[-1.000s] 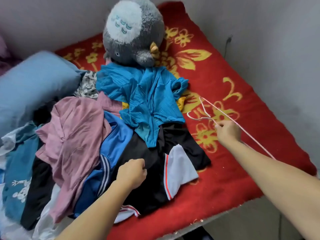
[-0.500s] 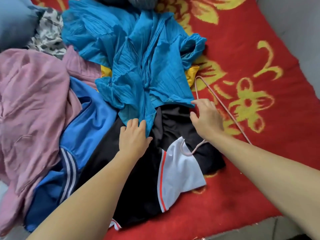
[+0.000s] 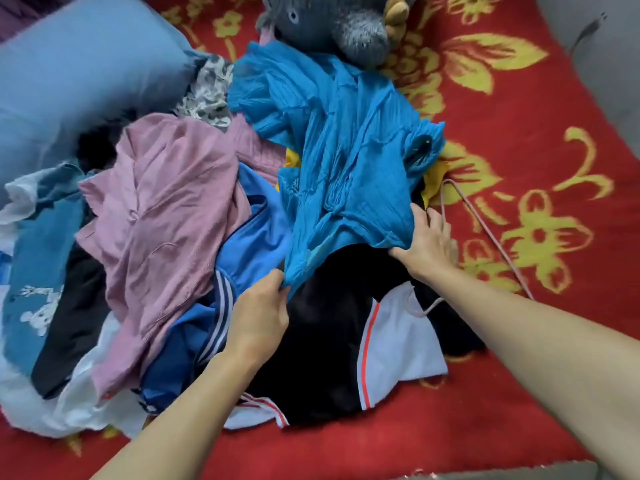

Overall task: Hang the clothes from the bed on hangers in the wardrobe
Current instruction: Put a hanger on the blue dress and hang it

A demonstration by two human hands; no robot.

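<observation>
A crinkled turquoise garment (image 3: 339, 150) lies on top of the clothes pile on the bed. My left hand (image 3: 259, 317) pinches its lower hem corner. My right hand (image 3: 427, 245) grips the hem's right side, with fingers tucked under the cloth. A thin pink wire hanger (image 3: 485, 233) lies on the red blanket just right of my right hand, its hook resting on a black and white garment (image 3: 346, 341). A pink shirt (image 3: 166, 209) and a blue striped garment (image 3: 214, 323) lie to the left in the pile.
A grey plush toy (image 3: 332, 22) sits at the head of the red flowered blanket (image 3: 519, 116). A blue pillow (image 3: 76, 71) lies at the left. More clothes (image 3: 41, 271) are heaped at the far left. A grey wall (image 3: 609, 64) borders the bed on the right.
My right hand has let go of the hanger, which now lies on the bed. Both hands have moved onto the turquoise garment's hem and taken hold of it.
</observation>
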